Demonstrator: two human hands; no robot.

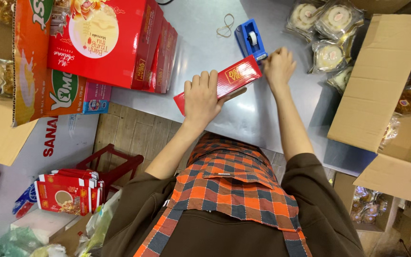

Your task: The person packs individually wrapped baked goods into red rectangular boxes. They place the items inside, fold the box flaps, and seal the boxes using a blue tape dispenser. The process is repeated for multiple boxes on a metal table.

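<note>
1. We hold a long, flat red box (224,82) between our two hands; it lies just above the grey metal table (200,33), and we cannot tell whether its underside touches it.
2. Its long axis runs on a slant, from the low end near our left wrist up to the far end at our right hand, so it points away from us and to the right.
3. Our left hand (201,97) lies flat over the nearer half of the box, fingers spread across its top and clamped on it.
4. Our right hand (278,66) is curled into a loose fist against the far end of the box; we cannot tell whether it grips the box or something small there.
5. The hands stand apart, with the middle of the box bare between them.
6. Just beyond the right hand sits a blue tape dispenser (250,39), and a rubber band (225,24) lies beyond that, to its left.
7. Beyond the left hand stands a stack of larger red boxes (120,43).
8. To the right of the right hand lie clear-wrapped round cakes (327,31), and past them an open cardboard carton (386,81).
</note>
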